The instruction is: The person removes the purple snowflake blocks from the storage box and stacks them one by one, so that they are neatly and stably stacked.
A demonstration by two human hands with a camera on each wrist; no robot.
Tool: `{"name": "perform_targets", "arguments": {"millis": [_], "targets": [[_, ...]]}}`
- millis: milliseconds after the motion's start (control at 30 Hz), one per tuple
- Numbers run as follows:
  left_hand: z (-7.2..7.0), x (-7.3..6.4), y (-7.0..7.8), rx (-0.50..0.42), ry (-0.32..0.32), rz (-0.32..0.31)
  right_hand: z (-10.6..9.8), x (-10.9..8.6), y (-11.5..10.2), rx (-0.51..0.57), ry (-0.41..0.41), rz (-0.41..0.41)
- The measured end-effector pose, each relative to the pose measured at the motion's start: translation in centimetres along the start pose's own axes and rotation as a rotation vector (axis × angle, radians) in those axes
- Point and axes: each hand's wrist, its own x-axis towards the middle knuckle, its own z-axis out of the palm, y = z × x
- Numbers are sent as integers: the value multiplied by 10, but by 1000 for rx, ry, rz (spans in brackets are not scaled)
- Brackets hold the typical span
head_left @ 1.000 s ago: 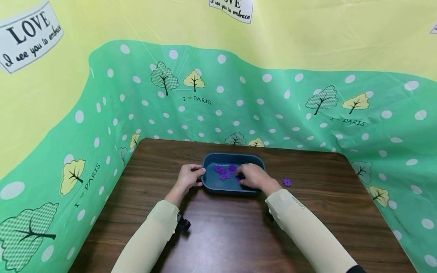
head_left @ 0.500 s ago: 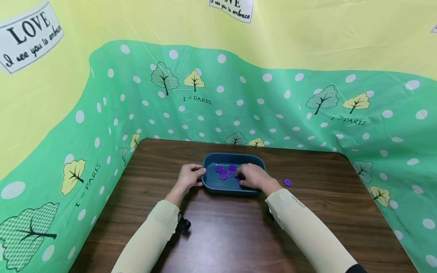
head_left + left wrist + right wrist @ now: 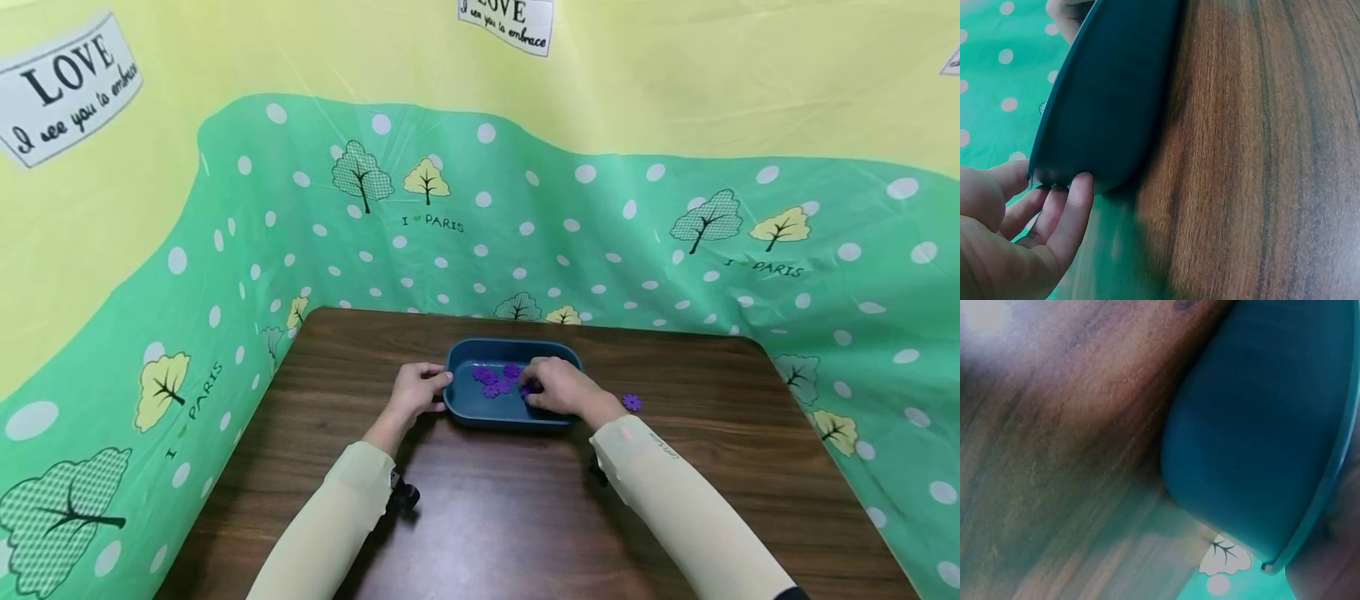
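Observation:
A dark blue rectangular tray (image 3: 510, 419) with raised walls stands on the table. My left hand (image 3: 416, 390) grips its left end: in the left wrist view the thumb is at the rim and the other fingers (image 3: 1075, 209) press the outer wall. My right hand (image 3: 558, 387) reaches over the right end into the tray, fingers curled down, with a purple flower-shaped piece (image 3: 525, 391) between thumb and fingertips, partly hidden. Several similar purple pieces (image 3: 491, 382) lie left of it on the tray floor. The right wrist view shows mostly the tray's outer wall (image 3: 1241, 437).
One more purple flower-shaped piece (image 3: 632, 402) lies on the brown wooden table (image 3: 480, 517), right of the tray. A green and yellow printed cloth (image 3: 600, 208) hangs behind and beside the table. Both forearms wear pale sleeves (image 3: 330, 508).
The right hand and forearm have shifted very slightly to the right, with the fingers still in the tray. The left hand and the tray hold their place.

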Motion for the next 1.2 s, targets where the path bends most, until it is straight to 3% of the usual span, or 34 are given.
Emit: {"name": "perform_targets", "arguments": {"millis": [333, 533, 900, 1200], "targets": [[1, -1, 0, -3, 5, -4, -8, -12, 3, 111, 147, -68], [1, -1, -1, 3, 7, -7, -14, -23, 5, 184, 205, -52], [1, 0, -3, 7, 6, -4, -24, -44, 19, 224, 344, -65], [1, 1, -4, 9, 12, -4, -28, -62, 36, 255, 393, -36]]}}
